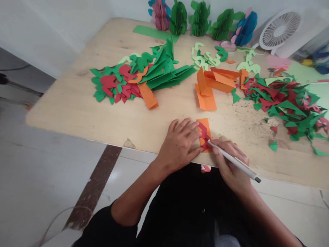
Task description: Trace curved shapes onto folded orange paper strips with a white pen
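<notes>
the left hand (180, 142) is lying with fingers loosely spread, its fingertips holding down the left side of a red wavy paper cutout (204, 129) and the orange paper strip (206, 121) beneath it. both papers are resting near the front edge of the wooden table (128, 123). the right hand (230, 173) is gripping a white pen (238, 162), whose writing end is meeting the cutout's right edge. folded orange paper pieces (222, 82) are lying beyond the strip, and red and green paper scraps (288, 103) are heaping up to the right.
</notes>
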The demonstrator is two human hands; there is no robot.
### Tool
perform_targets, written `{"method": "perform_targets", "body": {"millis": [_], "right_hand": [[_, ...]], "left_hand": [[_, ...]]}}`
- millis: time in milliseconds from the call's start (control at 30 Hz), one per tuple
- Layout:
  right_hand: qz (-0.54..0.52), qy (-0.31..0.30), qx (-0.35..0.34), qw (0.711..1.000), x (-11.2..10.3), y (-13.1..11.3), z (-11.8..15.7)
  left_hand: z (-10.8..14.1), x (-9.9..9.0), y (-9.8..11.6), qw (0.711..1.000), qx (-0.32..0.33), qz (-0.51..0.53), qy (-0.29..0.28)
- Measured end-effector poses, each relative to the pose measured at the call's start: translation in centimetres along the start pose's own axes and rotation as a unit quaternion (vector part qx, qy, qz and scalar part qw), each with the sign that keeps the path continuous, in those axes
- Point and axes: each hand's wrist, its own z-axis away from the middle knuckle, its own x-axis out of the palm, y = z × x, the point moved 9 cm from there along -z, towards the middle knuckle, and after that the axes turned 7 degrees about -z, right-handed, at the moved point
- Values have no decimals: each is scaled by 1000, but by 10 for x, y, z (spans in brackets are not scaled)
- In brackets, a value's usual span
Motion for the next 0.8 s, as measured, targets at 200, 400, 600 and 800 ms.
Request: {"method": "perform_targets", "body": {"millis": [200, 400, 600, 800], "right_hand": [[-94, 6, 78, 992, -1, 16, 1], [-107, -4, 80, 991, 2, 15, -4], [-90, -1, 112, 990, 1, 14, -9], [-78, 4, 102, 992, 0, 10, -13]], "left_hand": [[0, 1, -1, 1000, -2, -6, 3], [0, 0, -1, 1000, 2, -14, 5], [0, 0, -1, 1000, 5, -14, 5], [1, -1, 0, 1000, 3, -11, 8]]}}
